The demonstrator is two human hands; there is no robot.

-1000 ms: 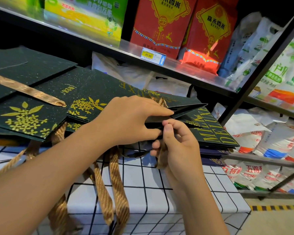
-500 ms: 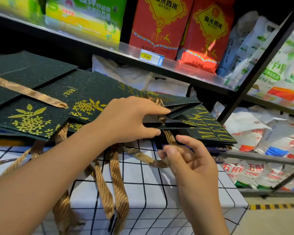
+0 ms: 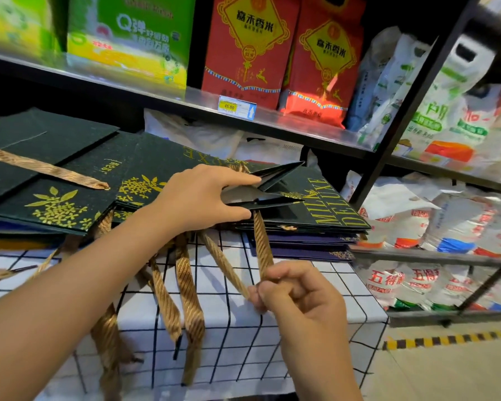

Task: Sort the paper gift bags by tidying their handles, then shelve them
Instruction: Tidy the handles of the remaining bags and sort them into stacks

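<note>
Two hands work at a pile of flat dark green gift bags [image 3: 70, 198] lying on a white cloth w/ black grid lines [image 3: 229, 337]; only one view, the head cam looking down. Left hand [image 3: 203, 198] sits at the mouth of the top bag [image 3: 162, 166], fingers straight on the upper flap and thumb under it, so the mouth gapes toward the shelf post. Right hand [image 3: 298, 296] is lower, near the cloth's front, fingers curled round a gold ribbon handle [image 3: 262, 244] that runs taut from the bag mouth down into the grip; a 2nd strand of it slants in from the left. More gold handles [image 3: 188, 287] dangle over the cloth's front edge. Writing: the bag under the open one reads "MILK DELUXE" [image 3: 330, 206] in gold, top bag shows "...XE" plus gold flower sprigs; another bag at left has a small gold mark, too small to read. Above, a glass shelf [image 3: 301, 125] carries a price tag [image 3: 237, 107] reading "45.00", two red rice packs [image 3: 255, 44] w/ gold Chinese characters, and a green box [image 3: 133, 33] w/ a big "Q". White sacks [image 3: 417, 227] w/ red Chinese print fill the racks at right. Bags' right corner overhangs the cloth edge, close to the black post [image 3: 411, 102]. Open floor w/ a yellow-black stripe [image 3: 451, 338] lies at lower right.
</note>
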